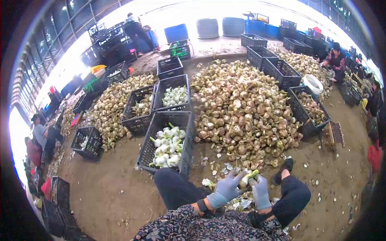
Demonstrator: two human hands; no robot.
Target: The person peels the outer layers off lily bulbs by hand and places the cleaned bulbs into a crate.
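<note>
Dark floral cloth shirt [181, 225] nearest; grey-gloved left hand [227, 188] and right hand [261, 193] hold pale green-stemmed garlic bulb [244, 181] in narrow grip, likely steadying it.

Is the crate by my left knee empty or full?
Partly full: white garlic bulbs lie in the black crate, its far inner wall showing.

a big garlic shed: heaps of garlic [245, 108] on a dirt floor [108, 184], black crates [136, 126] standing among them, blue tubs [176, 33] at the back, metal-framed sheet walls [52, 36] and several people [337, 60] seated beside the heaps.
</note>
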